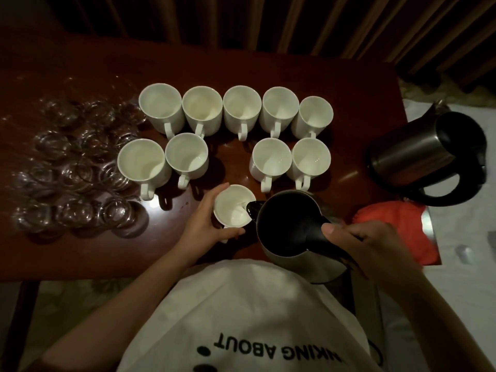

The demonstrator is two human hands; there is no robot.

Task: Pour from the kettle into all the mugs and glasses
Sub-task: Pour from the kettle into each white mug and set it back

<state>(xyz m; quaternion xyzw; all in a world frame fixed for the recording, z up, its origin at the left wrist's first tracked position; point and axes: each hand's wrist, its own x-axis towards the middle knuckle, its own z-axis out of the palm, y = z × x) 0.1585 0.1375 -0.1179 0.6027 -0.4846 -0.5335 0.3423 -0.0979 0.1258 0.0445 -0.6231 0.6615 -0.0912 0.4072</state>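
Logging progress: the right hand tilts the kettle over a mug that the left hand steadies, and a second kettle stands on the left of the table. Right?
Not quite. The head view shows the second kettle on the table's right, not left. The right hand does tilt the kettle over the mug, steadied by the left hand.

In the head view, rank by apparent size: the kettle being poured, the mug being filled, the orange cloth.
1. Kettle, though nearness to the camera inflates it.
2. Orange cloth, partly hidden.
3. Mug, clearly smallest.

a dim room, likely a hotel or home

dark curtains (268, 22) along the top of the frame, polished wooden table (268, 65), patterned carpet (67, 304) at lower left.
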